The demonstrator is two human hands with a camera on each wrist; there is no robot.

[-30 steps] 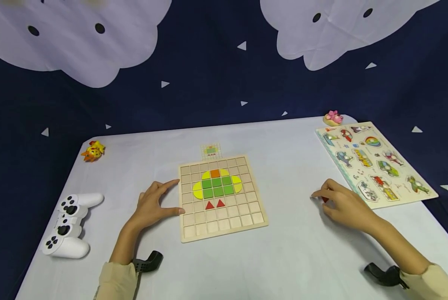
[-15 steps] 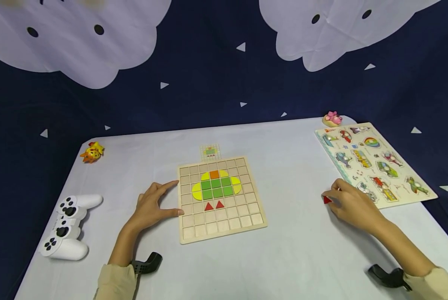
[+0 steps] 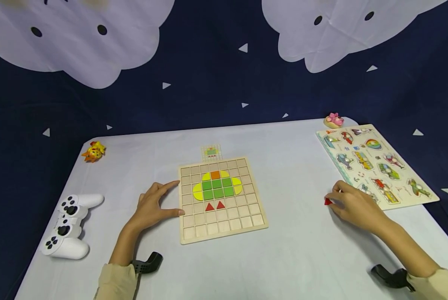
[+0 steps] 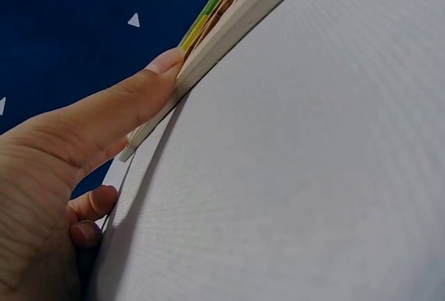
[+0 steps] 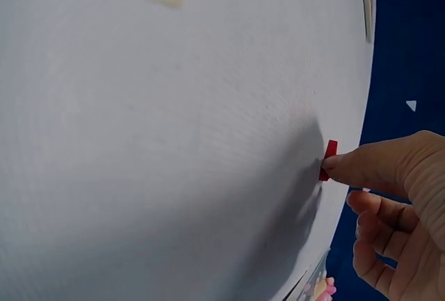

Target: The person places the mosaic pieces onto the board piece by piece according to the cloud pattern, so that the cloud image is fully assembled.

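A wooden grid board lies on the table before me. On it sit green squares, an orange square, yellow rounded pieces and two red triangles. My left hand is at its left side, thumb and forefinger spread apart and touching the edge. In the left wrist view the thumb rests against the rim. Well to the right of the board, my right hand pinches a small red triangle piece between thumb and fingertips, close over the tablecloth.
A small pattern card lies behind the board. A white game controller is on the left, with a yellow-orange toy beyond it. At the right lie a picture puzzle board and a pink toy.
My right hand has drawn back to the right, away from the grid board, and the red triangle piece shows more at its fingertips. My left hand stays at the board's edge.
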